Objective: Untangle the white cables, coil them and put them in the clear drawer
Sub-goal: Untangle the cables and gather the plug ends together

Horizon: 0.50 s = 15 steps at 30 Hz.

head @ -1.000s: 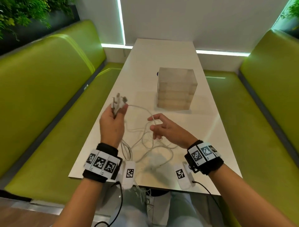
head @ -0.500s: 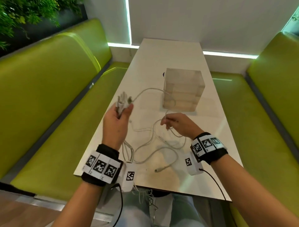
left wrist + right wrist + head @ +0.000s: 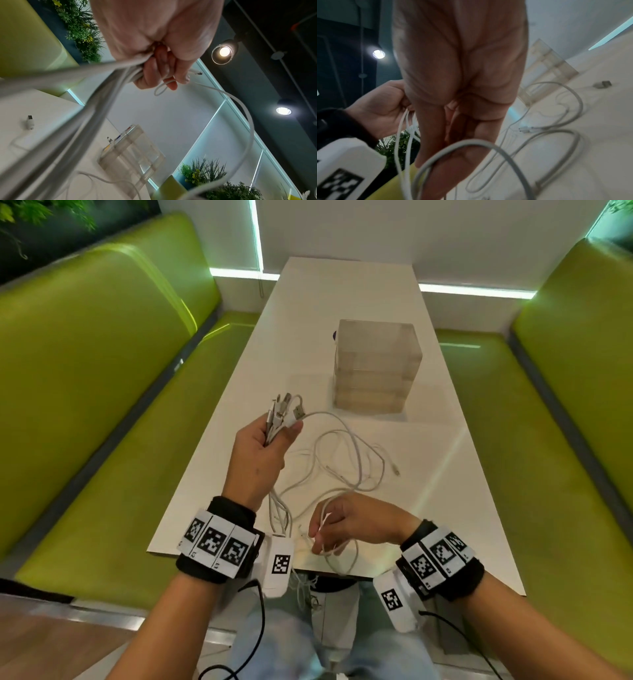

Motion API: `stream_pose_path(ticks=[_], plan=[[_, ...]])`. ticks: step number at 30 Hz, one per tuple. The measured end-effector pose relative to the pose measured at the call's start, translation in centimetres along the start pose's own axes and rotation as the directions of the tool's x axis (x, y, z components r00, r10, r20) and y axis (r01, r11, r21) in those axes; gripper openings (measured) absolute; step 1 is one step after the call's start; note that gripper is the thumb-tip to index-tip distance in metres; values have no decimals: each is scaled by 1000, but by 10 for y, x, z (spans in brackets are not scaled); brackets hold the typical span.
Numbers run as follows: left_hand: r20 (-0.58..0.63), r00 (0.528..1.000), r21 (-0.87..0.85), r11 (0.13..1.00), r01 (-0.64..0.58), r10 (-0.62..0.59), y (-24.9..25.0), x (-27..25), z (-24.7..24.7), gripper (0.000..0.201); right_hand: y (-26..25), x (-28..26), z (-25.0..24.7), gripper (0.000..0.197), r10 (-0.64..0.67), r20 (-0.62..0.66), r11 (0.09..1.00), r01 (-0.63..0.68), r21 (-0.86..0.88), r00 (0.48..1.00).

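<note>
White cables point(image 3: 346, 470): left hand point(image 3: 260, 457) clenched round bunch of plug ends, slack trailing below fist. Right hand point(image 3: 346, 523) pinches one loop nr table point(image 3: 342, 289) edge; clear drawer point(image 3: 375, 364) well beyond both.

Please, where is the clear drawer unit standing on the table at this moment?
In the head view the clear drawer unit stands on the white table, right of centre, beyond the loose white cables and both hands.
</note>
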<state>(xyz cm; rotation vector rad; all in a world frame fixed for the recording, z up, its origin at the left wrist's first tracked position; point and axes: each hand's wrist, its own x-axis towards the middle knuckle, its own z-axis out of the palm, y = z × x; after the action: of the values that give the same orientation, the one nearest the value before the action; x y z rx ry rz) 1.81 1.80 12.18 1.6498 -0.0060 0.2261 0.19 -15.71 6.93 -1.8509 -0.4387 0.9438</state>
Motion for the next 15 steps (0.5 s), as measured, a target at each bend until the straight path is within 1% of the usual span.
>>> stream_pose_path(ticks=[2, 5, 8, 10, 11, 12, 13, 14, 15], plan=[[-21, 1000, 0, 1000, -15, 15, 3, -1, -1, 16, 1, -7, 8, 8, 19, 67, 993, -27, 117, 998], [-46, 998, -15, 999, -31, 30, 7, -2, -2, 15, 0, -15, 12, 7, 11, 126, 978, -37, 205, 992], [-46, 998, -15, 999, -36, 35, 6, -3, -1, 15, 4, -20, 12, 7, 8, 128, 965, -41, 257, 992], [-32, 999, -23, 999, -36, 35, 6, -4, 0, 18, 11, -21, 14, 8, 37, 139, 962, -73, 262, 990], [-23, 999, -31, 999, -33, 33, 6, -4, 1, 21, 16, -20, 17, 9, 51, 146, 968, -85, 235, 988], [-13, 999, -36, 999, -31, 30, 6, -5, 2, 23, 22, -18, 19, 12, 63, 148, 983, -87, 162, 987], [-1, 1000, -38, 999, -28, 28, 6, -6, 2, 24, 28, -16, 21, 17, 78, 137, 996, -84, 40, 988], [14, 1000, -35, 999, -26, 26, 6, -6, 2, 25, 33, -13, 21, 27, 93, 108, 992, -83, -93, 990], [34, 999, -30, 999, -25, 26, 6, -7, 2, 26, 38, -11, 20, 39, 105, 63, 978, -91, -188, 992]])
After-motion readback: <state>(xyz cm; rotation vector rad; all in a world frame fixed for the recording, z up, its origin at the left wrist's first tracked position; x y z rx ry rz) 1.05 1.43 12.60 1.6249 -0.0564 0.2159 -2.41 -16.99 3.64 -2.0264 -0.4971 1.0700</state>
